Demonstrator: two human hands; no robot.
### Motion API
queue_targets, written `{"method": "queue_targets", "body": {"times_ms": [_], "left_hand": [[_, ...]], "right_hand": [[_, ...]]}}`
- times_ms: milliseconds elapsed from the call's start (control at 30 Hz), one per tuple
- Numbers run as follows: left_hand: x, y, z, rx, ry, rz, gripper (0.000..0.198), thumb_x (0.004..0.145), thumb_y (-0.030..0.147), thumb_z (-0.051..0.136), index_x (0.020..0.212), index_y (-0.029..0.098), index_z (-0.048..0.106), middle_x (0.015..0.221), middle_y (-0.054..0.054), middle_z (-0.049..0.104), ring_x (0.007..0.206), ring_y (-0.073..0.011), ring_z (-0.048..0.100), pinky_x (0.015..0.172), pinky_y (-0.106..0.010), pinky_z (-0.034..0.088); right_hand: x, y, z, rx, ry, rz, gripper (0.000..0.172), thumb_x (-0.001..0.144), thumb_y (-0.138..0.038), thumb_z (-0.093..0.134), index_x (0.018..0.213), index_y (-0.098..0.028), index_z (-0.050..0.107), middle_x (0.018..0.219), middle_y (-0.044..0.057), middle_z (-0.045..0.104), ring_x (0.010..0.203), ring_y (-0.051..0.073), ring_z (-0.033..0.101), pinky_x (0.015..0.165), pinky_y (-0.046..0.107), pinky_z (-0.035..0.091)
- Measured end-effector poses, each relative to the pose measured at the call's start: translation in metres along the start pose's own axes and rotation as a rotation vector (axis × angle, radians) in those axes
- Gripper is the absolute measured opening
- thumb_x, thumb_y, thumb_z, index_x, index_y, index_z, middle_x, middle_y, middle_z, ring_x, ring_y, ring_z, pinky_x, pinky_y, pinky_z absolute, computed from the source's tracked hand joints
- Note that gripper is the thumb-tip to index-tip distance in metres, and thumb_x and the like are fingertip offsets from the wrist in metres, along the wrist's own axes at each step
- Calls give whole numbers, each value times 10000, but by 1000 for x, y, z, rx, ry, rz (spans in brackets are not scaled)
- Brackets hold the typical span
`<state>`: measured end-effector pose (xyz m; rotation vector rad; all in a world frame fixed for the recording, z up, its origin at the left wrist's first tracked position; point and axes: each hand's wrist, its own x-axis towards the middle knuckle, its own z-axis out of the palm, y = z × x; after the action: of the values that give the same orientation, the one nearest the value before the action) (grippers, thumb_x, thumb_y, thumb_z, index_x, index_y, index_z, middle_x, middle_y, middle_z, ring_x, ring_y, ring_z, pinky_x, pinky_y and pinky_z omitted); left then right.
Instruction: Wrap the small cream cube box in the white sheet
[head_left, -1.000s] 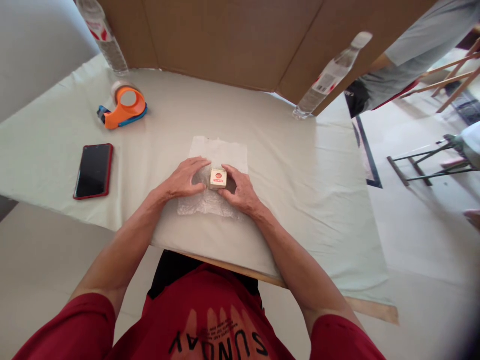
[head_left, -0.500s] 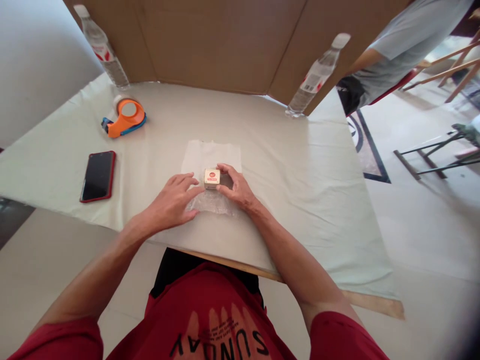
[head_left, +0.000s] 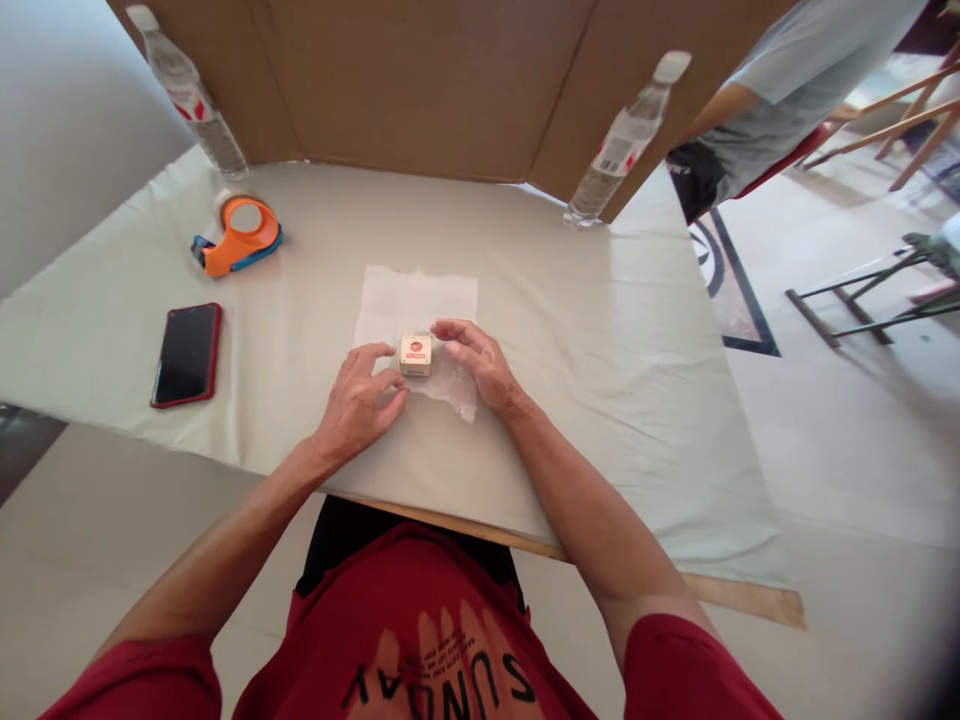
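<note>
A small cream-coloured box [head_left: 415, 356] with red print on top sits on a sheet of thin, translucent wrap [head_left: 420, 295]. The wrap's near part looks clear and crinkled, like bubble wrap. To the left of the box is my left hand [head_left: 361, 398], fingers curved and apart, fingertips close to the box's side and the wrap's near edge. My right hand [head_left: 484, 368] is on the box's right, over the wrap, with fingers stretched toward the box and a gap between. Neither hand grips anything that I can make out.
An orange and blue tape dispenser [head_left: 241, 238] and a phone in a red case [head_left: 187, 355] lie on the left. Water bottles stand at the back left [head_left: 196, 105] and back right [head_left: 626, 140], before a cardboard screen [head_left: 420, 90]. A person in grey [head_left: 787, 95] sits beyond it.
My right hand has come away from the box's side, where its fingers were touching. My left hand's fingers have moved nearer the box. The view has shifted slightly.
</note>
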<state>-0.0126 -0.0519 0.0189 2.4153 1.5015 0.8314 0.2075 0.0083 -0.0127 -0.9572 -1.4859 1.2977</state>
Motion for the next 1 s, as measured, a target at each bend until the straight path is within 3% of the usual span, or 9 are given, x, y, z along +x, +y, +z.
{"method": "queue_targets", "body": {"times_ms": [133, 400, 500, 633, 833, 1000], "left_hand": [[20, -3, -2, -133, -43, -160, 111, 881, 273, 598, 842, 197, 669, 1313, -141, 603, 1220, -298, 587, 826, -405, 589], [50, -6, -1, -305, -45, -304, 159, 831, 355, 613, 813, 200, 642, 1308, -113, 678, 1230, -288, 621, 761, -331, 550], [53, -8, 4, -434, -55, -374, 171, 803, 361, 619, 776, 193, 641, 1234, -109, 727, 1205, -288, 647, 855, -366, 539], [56, -11, 9, -581, -56, -410, 202, 770, 374, 653, 727, 178, 631, 1060, -96, 767, 1080, -255, 696, 948, -382, 517], [54, -14, 14, -686, -16, -400, 246, 746, 412, 702, 705, 178, 636, 979, -85, 762, 931, -215, 701, 862, -344, 535], [53, -14, 13, -705, -1, -402, 205, 739, 366, 707, 703, 173, 651, 943, -80, 761, 868, -197, 691, 809, -326, 533]], "right_hand": [[-1, -4, -11, 46, -64, 52, 511, 862, -644, 621, 1156, -235, 703, 1243, 70, 716, 1165, 263, 652, 1057, 449, 495], [-2, -11, -18, -34, -147, 37, 688, 712, -650, 779, 1255, -248, 650, 1371, 87, 647, 1296, 286, 588, 1136, 469, 417], [-2, -9, -10, -118, -94, 30, 595, 713, -588, 804, 1176, -240, 670, 1291, 85, 687, 1187, 270, 643, 1069, 456, 470], [-2, -3, 1, -121, -26, -6, 357, 797, -539, 731, 933, -212, 689, 1226, 91, 707, 1109, 249, 673, 998, 417, 499], [-2, -3, 8, -112, 37, 10, 237, 816, -436, 713, 808, -204, 669, 1183, 83, 721, 1063, 232, 677, 965, 385, 499], [-3, -6, 11, -98, 60, 34, 231, 790, -420, 719, 777, -196, 664, 1133, 76, 724, 915, 199, 670, 837, 338, 511]]}}
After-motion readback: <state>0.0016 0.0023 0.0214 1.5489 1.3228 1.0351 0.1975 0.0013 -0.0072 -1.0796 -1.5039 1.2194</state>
